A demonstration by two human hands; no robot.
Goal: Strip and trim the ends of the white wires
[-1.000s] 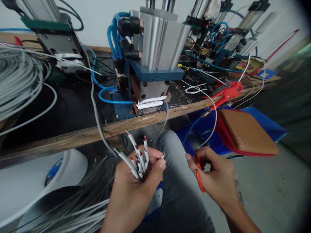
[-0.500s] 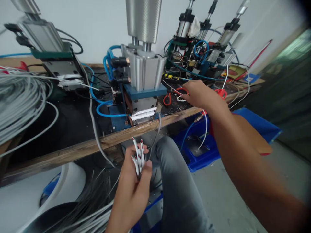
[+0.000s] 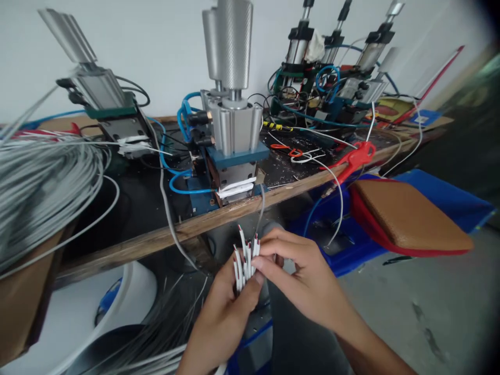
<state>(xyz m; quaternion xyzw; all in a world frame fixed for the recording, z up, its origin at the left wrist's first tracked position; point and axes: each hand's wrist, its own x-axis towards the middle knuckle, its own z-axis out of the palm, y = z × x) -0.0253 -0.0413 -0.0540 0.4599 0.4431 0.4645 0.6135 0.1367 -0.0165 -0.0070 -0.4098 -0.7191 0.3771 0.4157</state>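
Note:
Upright in my left hand (image 3: 228, 302) is a bundle of white cables (image 3: 245, 260), with dark red wire tips showing at the cut ends. The fingers and thumb of that hand are wrapped round it. My right hand (image 3: 302, 273) pinches the right side of the same bundle between thumb and fingers. Just beyond both hands stands a pneumatic press (image 3: 236, 130) with white-wrapped pieces at its base. Orange-handled scissors (image 3: 291, 151) lie on the bench to the right, beside a loop of white cable.
A large coil of grey cable (image 3: 50, 192) lies at the left near another press (image 3: 97, 91). A red air gun (image 3: 355, 159) rests at the bench edge (image 3: 128, 250). Below are a white bucket (image 3: 135, 291), a blue crate (image 3: 346, 260) and a brown-cushioned stool (image 3: 417, 213).
My right hand has left the bench area by the scissors and come down to the cable bundle, now pinching it. My left hand keeps its hold. The view has shifted a little.

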